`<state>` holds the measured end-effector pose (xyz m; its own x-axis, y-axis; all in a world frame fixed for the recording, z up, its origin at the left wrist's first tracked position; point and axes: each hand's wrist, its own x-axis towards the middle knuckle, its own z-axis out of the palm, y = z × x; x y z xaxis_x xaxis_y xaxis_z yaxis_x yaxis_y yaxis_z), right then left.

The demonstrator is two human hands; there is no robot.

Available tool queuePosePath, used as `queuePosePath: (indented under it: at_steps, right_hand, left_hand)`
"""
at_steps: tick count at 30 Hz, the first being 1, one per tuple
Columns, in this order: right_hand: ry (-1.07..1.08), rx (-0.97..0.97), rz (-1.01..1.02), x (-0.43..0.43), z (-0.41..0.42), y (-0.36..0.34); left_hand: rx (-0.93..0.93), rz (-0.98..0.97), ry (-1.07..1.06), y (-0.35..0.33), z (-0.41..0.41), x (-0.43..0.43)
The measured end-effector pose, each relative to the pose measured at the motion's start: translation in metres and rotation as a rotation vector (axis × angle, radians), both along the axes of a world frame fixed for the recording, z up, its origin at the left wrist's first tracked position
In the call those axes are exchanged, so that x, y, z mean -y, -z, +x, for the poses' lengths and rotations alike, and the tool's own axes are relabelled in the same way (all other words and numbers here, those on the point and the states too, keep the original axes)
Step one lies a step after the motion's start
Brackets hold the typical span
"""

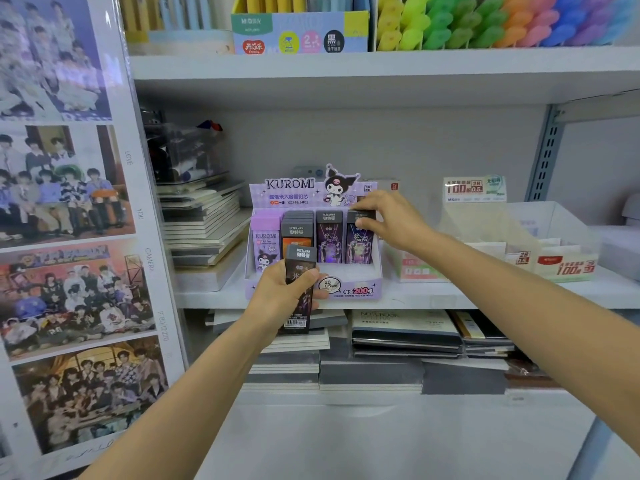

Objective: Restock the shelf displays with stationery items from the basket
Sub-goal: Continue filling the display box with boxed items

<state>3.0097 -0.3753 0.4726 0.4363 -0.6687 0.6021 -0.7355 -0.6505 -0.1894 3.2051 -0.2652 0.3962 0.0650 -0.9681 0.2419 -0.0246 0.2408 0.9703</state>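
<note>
Your left hand (282, 296) grips a slim dark plastic lead case (300, 259) upright, just in front of the lilac cardboard Kuromi display box (360, 291) on the white shelf (485, 293). Your right hand (389, 220) pinches the top of the dark purple case (360, 247) standing in the box's rightmost slot.

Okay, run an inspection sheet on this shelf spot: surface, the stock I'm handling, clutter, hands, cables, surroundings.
Surface: white shelf carrying the purple display box.
Job's things: upright cases stand in rows inside the display box; one dark case is held in front of it; basket not in view.
Clutter: notebook stack left of the box, more notebooks on the level below, clear tray to the right.
Hands: left hand grips the dark case; right hand pinches the top of the far-right case in the box.
Cables: nothing seen.
Surroundings: photo poster at left; coloured pens on the shelf above.
</note>
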Motion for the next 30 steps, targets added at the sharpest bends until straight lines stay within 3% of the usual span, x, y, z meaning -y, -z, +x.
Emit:
queuePosePath:
  at_steps: [4, 12, 16, 18, 21, 23, 26, 30]
  right_hand:
    - [0.004, 0.119, -0.084, -0.004, 0.003, 0.01]
    - [0.059, 0.095, -0.124, -0.01, 0.001, 0.003]
    - [-0.199, 0.321, 0.066, -0.037, 0.009, -0.002]
    - [-0.331, 0.303, 0.228, -0.053, 0.02, 0.0]
    - [-0.379, 0.192, 0.288, -0.066, 0.029, 0.003]
    - [-0.401, 0.187, 0.331, -0.067, 0.025, -0.001]
    - [-0.408, 0.404, 0.342, -0.063, 0.009, -0.013]
    - [-0.23, 0.555, 0.1, -0.051, -0.014, -0.026]
  left_hand:
    - [-0.015, 0.004, 0.011, -0.001, 0.0, -0.001]
    - [-0.026, 0.009, 0.035, -0.005, 0.003, -0.005]
    - [-0.007, -0.035, 0.067, -0.006, 0.002, -0.007]
    - [-0.002, -0.049, 0.087, -0.008, -0.003, -0.009]
    - [0.008, -0.059, 0.106, -0.012, -0.009, -0.011]
    - [0.08, -0.089, 0.065, -0.014, -0.01, -0.013]
    - [0.288, -0.221, -0.124, -0.013, -0.005, -0.014]
    - [0.703, -0.426, -0.356, 0.001, 0.002, -0.02]
